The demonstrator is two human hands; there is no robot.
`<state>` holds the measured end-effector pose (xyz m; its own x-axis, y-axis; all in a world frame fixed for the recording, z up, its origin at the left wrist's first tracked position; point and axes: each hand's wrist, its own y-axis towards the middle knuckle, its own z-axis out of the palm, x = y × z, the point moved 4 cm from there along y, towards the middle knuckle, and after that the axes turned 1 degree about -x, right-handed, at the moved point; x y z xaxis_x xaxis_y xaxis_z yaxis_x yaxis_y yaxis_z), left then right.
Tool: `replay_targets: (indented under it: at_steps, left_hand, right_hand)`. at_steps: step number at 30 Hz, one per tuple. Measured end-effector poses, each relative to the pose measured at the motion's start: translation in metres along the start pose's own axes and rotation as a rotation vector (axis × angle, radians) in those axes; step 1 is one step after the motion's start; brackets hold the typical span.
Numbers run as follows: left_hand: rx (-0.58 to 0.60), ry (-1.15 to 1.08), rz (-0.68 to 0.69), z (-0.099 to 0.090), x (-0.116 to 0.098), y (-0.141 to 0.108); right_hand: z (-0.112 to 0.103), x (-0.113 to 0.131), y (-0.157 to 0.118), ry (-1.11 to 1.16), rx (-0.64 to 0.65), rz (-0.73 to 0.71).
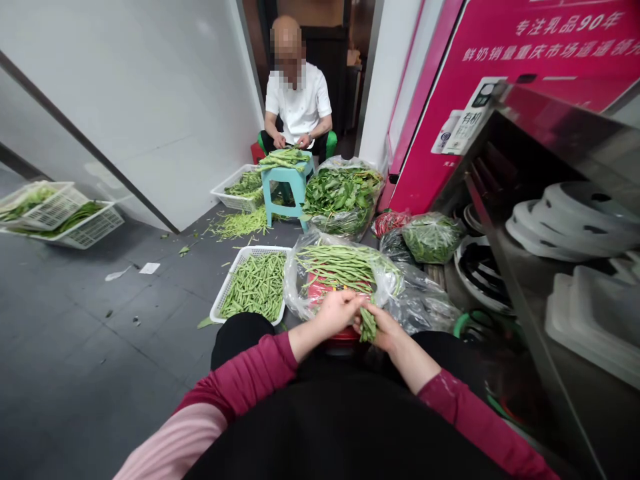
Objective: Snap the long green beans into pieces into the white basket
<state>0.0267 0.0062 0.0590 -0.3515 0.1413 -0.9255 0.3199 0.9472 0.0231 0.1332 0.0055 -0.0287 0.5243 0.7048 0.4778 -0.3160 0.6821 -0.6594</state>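
Note:
My right hand is closed round a small bunch of short green bean pieces, over the near edge of a plastic bag. My left hand meets it from the left, its fingertips pinched together; what they grip is too small to make out. Just beyond both hands, long green beans lie in the open clear plastic bag, with something red beneath them. Left of the bag stands a white basket filled with short bean pieces.
Opposite, a person in white handles greens at a light-blue stool. Leafy greens fill a bag beside it. White baskets stand at the left. A metal shelf with white containers is close on the right.

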Motion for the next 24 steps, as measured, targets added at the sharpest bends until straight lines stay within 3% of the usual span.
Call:
replay_targets:
  at_steps: [2,5,7,9,12,15,19,24]
  left_hand:
    - [-0.003,-0.018,-0.085,-0.003,0.014,0.008]
    - [-0.053,0.251,0.024,-0.010,0.030,0.016]
    - [-0.035,0.546,0.105,-0.010,0.041,0.018]
    - [0.070,0.764,0.062,-0.010,0.058,0.022]
    - [0.138,0.850,-0.097,-0.018,0.084,0.028]
    - [0.041,0.854,-0.158,-0.027,0.097,0.028]
    - [0.100,0.815,-0.119,-0.018,0.108,0.009]
    - [0.241,0.828,0.070,0.002,0.134,-0.019]
  right_hand:
    - [0.009,-0.003,-0.008,-0.005,0.187,0.109]
    - [0.017,-0.006,-0.015,0.025,0.274,0.098]
    - [0.017,-0.010,-0.016,-0.028,0.223,0.045]
    - [0.014,-0.011,-0.016,-0.145,0.146,-0.044]
    - [0.008,-0.002,-0.015,-0.230,0.027,-0.151]
    - [0.016,0.016,-0.003,-0.221,-0.040,-0.069]
    - [0.071,0.027,0.035,-0.330,0.050,0.041]
    - [0.174,-0.013,0.120,-0.466,0.105,0.160]
